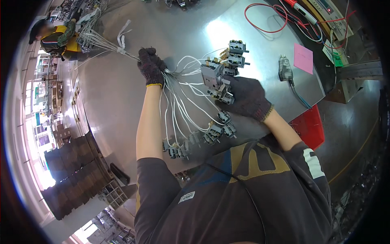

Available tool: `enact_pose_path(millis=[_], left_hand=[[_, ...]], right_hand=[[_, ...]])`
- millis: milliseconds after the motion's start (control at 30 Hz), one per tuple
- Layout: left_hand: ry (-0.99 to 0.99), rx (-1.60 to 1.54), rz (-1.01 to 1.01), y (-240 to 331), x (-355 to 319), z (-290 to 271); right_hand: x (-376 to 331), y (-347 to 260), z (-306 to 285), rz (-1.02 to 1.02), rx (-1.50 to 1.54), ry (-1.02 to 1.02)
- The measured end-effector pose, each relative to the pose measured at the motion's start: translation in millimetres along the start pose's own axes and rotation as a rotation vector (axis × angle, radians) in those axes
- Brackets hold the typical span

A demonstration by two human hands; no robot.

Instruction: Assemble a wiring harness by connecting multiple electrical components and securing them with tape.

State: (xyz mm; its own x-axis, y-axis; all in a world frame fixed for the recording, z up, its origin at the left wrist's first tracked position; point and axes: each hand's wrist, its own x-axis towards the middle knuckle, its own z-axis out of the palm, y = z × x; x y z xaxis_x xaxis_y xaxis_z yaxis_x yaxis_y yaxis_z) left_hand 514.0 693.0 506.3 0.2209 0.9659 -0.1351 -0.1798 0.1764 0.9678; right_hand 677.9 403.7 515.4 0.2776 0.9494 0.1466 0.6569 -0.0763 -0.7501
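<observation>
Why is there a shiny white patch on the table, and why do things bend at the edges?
In the head view, light glares off the smooth, mirror-like metal table; in that head view, the fisheye lens bends the windows along the left rim and leaves black corners; also in the head view, the windows look washed out.

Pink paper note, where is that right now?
In the head view, the pink paper note lies toward the right edge of the metal tabletop, just right of the dark power plug.
</observation>
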Motion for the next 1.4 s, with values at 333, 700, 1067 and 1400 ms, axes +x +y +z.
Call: enact_pose_path(millis=[333,700,1067,1400], left_hand=[[-0.009,0.029,0.017,0.2,2.8,5.8],[-0.008,0.048,0.008,-2.6,5.8,0.0],[-0.006,0.042,-0.006,2.3,1.5,10.0],[0.009,0.040,0.014,-2.9,6.6,12.8]], right_hand=[[-9.3,-15.5,-31.4,0.126,-0.183,-0.270],[1.5,-20.8,-7.4,0.313,0.403,0.014],[-33.9,46.8,-31.6,-0.116,-0.384,0.004],[-4.6,30.7,-17.5,0.229,0.848,-0.203]])
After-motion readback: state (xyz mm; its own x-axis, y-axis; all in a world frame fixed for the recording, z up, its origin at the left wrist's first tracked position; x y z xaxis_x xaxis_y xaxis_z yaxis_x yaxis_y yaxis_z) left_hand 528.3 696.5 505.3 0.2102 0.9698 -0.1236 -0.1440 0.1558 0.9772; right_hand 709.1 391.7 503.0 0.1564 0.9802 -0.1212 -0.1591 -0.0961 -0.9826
